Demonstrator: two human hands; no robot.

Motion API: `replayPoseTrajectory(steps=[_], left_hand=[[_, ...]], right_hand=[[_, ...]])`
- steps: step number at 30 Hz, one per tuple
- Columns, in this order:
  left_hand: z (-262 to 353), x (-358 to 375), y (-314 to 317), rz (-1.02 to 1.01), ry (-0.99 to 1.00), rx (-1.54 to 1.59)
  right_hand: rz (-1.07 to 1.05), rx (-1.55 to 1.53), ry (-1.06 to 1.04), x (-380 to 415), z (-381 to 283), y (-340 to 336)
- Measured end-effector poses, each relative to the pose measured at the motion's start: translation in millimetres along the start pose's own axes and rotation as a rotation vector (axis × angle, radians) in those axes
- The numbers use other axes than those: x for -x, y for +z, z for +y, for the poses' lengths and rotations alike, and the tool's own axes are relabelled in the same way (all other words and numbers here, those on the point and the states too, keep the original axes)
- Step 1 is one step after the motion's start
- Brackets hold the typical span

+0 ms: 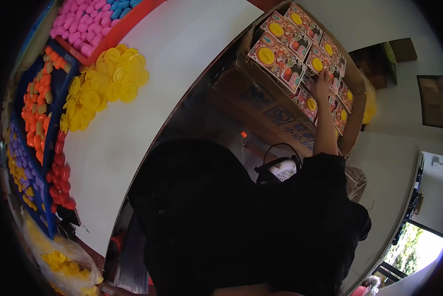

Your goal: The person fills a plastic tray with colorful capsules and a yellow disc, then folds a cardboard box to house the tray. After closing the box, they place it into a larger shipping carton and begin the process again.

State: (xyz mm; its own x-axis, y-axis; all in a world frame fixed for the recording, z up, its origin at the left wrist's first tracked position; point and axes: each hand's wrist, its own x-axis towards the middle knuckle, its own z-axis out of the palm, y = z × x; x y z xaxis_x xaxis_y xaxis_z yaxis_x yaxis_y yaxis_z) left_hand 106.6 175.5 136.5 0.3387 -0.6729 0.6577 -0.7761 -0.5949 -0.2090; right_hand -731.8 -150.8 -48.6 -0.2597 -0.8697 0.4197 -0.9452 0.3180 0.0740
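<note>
My right hand reaches into a cardboard carton at the upper right. Its fingers look spread and rest on the printed boxes packed inside. These boxes carry red and pink pictures and yellow round marks. A dark gap shows between boxes just left of the hand. No box is lifted in it. My left hand does not show; a strip of skin at the bottom edge is too little to identify.
On the white table lie yellow discs and red pieces. Trays of pink, orange and purple pieces line the left. A bag of yellow pieces sits lower left. A white perforated object is below the carton.
</note>
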Motion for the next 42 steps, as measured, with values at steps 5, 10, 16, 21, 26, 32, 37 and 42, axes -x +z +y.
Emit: replayPoseTrajectory(steps=[5,10,16,21,26,32,37,42], left_hand=[[-15,62,-30,-0.335,-0.331,0.345],[-35,121,-66,-0.644,-0.674,0.674],[-119,170,-78,-0.848,-0.917,0.587],[-163,215,-82,-0.637,-0.686,0.574],[-73,170,-86,-0.779,-0.633,0.198],[-30,163,-90,-0.586,-0.379,-0.402],[-43,126,-128,-0.121,-0.496,-0.418],[-48,91,-156,0.159,-0.954,-0.045]], right_hand=[[-0.202,-0.445,0.541,-7,-21,-37],[-0.765,-0.914,0.617,10,-115,-68],[-0.336,-0.189,0.15,-17,-86,-67],[0.174,-0.38,-0.174,-31,-183,-133],[0.402,-0.445,-0.355,-39,-209,-127],[0.452,-0.761,-0.68,-38,-272,-84],[0.299,-0.927,-0.582,-31,-344,-131],[0.458,-1.002,-0.894,-31,-376,-143]])
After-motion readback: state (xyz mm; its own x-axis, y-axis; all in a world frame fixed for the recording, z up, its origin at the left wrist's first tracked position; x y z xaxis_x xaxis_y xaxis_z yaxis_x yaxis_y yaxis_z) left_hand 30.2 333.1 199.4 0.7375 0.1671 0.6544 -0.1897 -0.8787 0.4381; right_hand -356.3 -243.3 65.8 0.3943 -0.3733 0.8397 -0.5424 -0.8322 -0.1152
